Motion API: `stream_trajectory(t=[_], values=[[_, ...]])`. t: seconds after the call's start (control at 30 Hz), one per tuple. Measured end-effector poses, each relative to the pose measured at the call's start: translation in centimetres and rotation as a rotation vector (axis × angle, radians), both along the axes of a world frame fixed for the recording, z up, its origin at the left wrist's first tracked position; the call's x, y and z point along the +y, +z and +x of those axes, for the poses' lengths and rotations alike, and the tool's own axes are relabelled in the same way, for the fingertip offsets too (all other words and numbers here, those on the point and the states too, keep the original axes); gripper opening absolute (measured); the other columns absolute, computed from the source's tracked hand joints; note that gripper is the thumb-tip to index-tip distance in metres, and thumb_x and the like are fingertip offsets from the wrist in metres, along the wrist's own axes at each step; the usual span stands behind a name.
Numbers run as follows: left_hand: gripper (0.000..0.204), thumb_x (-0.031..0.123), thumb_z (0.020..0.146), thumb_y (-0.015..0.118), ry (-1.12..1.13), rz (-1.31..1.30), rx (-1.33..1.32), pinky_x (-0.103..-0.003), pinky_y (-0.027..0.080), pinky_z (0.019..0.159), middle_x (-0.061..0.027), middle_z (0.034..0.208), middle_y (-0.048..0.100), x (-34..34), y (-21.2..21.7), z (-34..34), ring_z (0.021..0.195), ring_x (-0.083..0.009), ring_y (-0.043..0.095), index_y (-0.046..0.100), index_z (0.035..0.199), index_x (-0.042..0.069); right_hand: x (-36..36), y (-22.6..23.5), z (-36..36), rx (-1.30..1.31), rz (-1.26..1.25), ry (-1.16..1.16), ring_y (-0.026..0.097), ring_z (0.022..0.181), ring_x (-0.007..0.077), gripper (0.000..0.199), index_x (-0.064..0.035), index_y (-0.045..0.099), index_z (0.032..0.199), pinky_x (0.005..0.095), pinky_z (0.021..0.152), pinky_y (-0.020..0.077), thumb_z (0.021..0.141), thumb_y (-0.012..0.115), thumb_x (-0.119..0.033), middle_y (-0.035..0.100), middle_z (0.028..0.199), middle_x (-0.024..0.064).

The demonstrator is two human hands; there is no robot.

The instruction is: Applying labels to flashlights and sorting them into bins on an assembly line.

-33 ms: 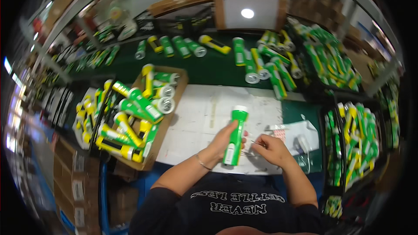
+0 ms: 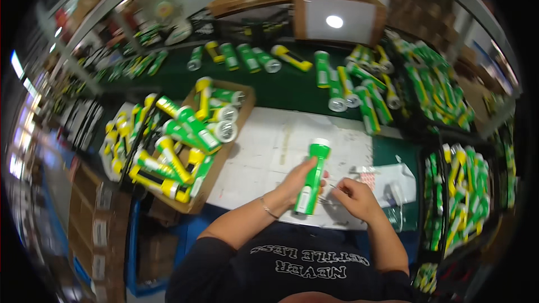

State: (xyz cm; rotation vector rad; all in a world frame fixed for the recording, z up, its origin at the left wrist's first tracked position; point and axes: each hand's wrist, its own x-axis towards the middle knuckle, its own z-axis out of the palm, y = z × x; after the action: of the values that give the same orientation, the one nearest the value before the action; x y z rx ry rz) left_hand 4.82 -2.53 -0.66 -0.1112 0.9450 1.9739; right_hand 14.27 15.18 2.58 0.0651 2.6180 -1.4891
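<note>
Clasping the green flashlight point(image 2: 313, 182) mid-barrel: left hand point(image 2: 296, 183), above white sheet point(image 2: 261, 154). Long axis runs away from wearer, white head point(image 2: 320, 142) outermost. Right hand point(image 2: 356, 198) near, right of barrel, fingers curled; cannot tell if gripping.

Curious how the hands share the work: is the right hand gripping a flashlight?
No, the left hand grips the green flashlight, while the right hand is off to its right.

A dark short-sleeved T-shirt point(image 2: 224, 275) is worn, printed with white-outlined lettering point(image 2: 311, 269); the left wrist point(image 2: 277, 202) is circled by a thin bracelet point(image 2: 268, 208)
</note>
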Motion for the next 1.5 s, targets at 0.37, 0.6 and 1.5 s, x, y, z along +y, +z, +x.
stream_trajectory(t=[0.37,0.6,1.5], values=[[0.036,0.035,0.094,0.046,0.1,-0.024,0.312,-0.028,0.049,0.069,-0.0077,0.092,0.055,0.7,-1.9,-0.1,0.079,-0.0138,0.055,0.044,0.114,0.005,-4.4,2.0,-1.9,0.609,0.817,0.119,0.053,0.047,0.0244,0.017,-0.0096,0.053,0.071,0.0354,0.042,0.0424,0.079,0.062,-0.021,0.049,0.062,0.0062],[0.036,0.032,0.094,0.046,0.088,-0.13,0.575,-0.027,0.043,0.08,-0.0063,0.096,0.054,0.5,-1.6,0.8,0.089,-0.0112,0.05,0.044,0.114,0.002,-4.7,2.3,-1.6,0.663,0.838,0.194,0.054,0.046,0.0235,0.016,-0.0093,0.053,0.07,0.0345,0.042,0.0427,0.077,0.064,-0.02,0.051,0.063,0.0057],[0.043,0.043,0.097,0.025,0.144,-0.115,0.689,-0.028,0.049,0.066,-0.0087,0.092,0.055,-0.5,2.0,-0.5,0.073,-0.0128,0.056,0.043,0.108,0.006,-4.2,2.1,-2.0,0.766,0.732,0.221,0.054,0.047,0.0194,0.016,-0.0099,0.05,0.069,0.0322,0.041,0.0426,0.078,0.06,-0.02,0.05,0.062,0.0036]])
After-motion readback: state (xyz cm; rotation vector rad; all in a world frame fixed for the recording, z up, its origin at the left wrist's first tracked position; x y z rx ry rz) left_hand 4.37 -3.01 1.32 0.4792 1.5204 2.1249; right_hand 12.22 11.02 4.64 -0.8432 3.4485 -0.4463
